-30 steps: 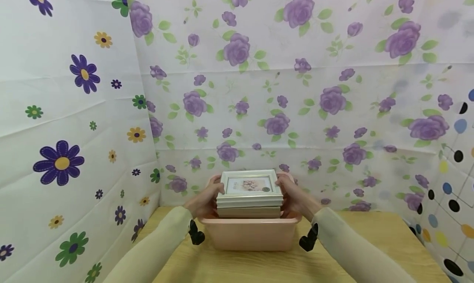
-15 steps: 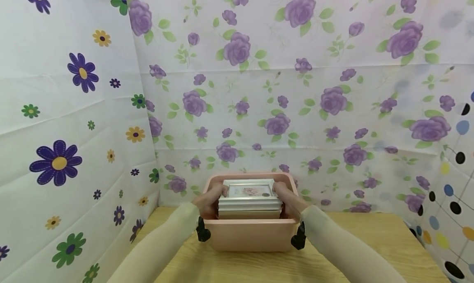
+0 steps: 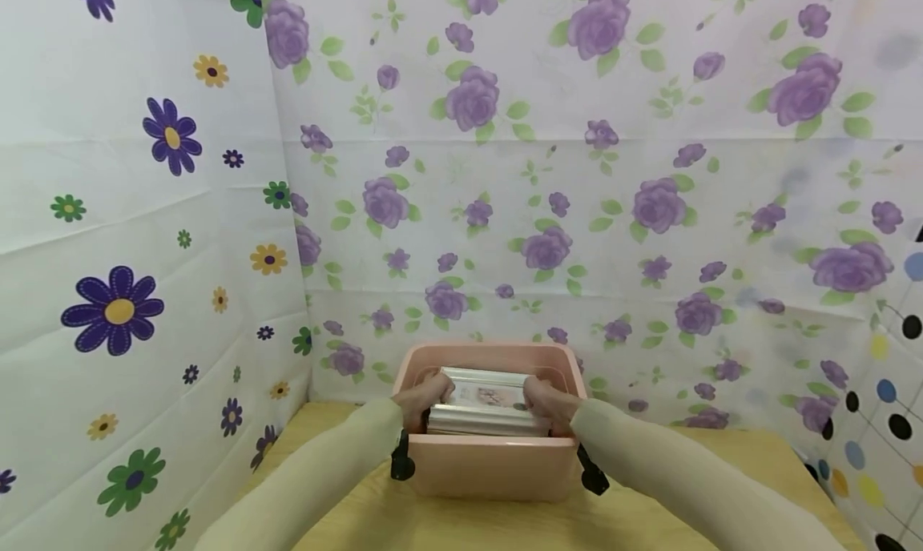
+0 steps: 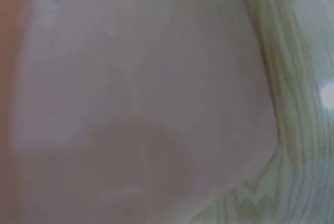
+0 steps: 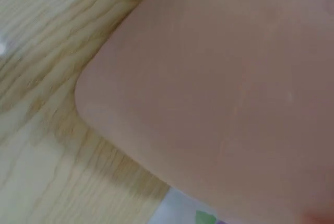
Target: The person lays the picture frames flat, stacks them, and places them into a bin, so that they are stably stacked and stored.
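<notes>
A stack of picture frames (image 3: 490, 399) sits low inside a pink plastic bin (image 3: 493, 471). The top one has a silvery-white border and a floral print, and it lies slightly askew. My left hand (image 3: 425, 396) grips the stack by its left side, thumb over the top. On the opposite side my right hand (image 3: 550, 399) holds it the same way. The fingers under the frames are hidden by the bin and the stack. Both wrist views show mostly the bin's outer wall, seen as the pink wall (image 4: 146, 88) on the left and the pink side (image 5: 198, 93) on the right.
The bin stands on a light wooden table (image 3: 671, 463). Close behind it hangs a curtain with purple roses (image 3: 469, 215). A daisy-patterned sheet (image 3: 180, 295) borders the left, and a dotted sheet (image 3: 876, 447) the right.
Both hands have lowered the frames from above the rim down into the bin. The top frame has turned slightly. The head view has shifted a little.
</notes>
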A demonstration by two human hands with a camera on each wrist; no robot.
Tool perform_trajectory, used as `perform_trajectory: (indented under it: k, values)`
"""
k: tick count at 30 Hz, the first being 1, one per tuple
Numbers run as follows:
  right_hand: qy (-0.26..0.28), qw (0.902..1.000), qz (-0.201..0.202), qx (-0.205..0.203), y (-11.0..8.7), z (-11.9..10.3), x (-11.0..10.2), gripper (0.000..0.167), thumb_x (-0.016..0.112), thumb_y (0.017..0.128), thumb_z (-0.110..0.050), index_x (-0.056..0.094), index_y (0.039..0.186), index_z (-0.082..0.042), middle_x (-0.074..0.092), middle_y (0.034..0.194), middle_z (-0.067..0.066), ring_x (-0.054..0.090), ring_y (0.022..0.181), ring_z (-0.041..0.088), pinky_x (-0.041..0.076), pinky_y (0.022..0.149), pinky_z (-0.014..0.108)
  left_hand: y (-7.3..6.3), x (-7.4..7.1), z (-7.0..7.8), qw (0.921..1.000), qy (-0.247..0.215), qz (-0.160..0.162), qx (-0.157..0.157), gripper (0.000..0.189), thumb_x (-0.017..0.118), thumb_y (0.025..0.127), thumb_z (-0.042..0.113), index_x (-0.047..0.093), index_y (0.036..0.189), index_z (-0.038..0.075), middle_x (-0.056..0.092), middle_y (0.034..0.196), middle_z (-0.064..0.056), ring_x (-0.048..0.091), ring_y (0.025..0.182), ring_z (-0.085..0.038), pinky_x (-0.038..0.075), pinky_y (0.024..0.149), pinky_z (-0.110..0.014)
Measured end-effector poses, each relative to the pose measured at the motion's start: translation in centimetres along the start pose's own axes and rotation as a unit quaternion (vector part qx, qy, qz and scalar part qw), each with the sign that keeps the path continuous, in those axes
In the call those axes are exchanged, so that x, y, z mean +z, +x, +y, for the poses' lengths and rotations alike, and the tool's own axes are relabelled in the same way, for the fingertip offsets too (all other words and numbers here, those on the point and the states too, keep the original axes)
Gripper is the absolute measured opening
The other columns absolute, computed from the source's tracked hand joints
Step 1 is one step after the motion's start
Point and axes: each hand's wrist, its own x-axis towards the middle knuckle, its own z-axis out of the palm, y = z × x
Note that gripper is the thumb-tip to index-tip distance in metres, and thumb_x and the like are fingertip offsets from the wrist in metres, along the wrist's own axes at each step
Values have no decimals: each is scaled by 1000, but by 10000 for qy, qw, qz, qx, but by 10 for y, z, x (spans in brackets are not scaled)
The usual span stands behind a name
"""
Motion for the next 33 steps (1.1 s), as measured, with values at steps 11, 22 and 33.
perform_trajectory:
  k: [11, 22, 33]
  values:
    - [-724, 9943, -544, 559, -118, -69, 0, 25, 49, 76, -3, 34, 97, -1, 37, 97, 19, 31, 79, 26, 32, 77, 36, -6, 15, -9, 9980, 180, -430, -421, 106, 48, 73, 2, 8, 170, -3, -18, 180, -26, 32, 123, -43, 29, 71, -36]
    - [-1263, 9872, -658, 722, -122, -81, -1, 22, 53, 74, 7, 41, 68, -10, 40, 100, 15, 44, 92, 28, 43, 74, 33, -11, 13, 4, 9949, 260, -566, -790, 117, 56, 86, -9, -22, 172, 10, 14, 176, -33, 32, 66, -19, 32, 61, -32]
    - [-1591, 9792, -1033, 719, -133, -100, -8, 99, 74, 90, -8, 11, 163, 16, 25, 156, 34, 47, 102, 32, 45, 84, 42, -17, 6, 10, 9889, 1472, -69, -188, 107, 64, 89, 2, -2, 174, 1, 28, 172, -31, 47, 112, -35, 39, 89, -45]
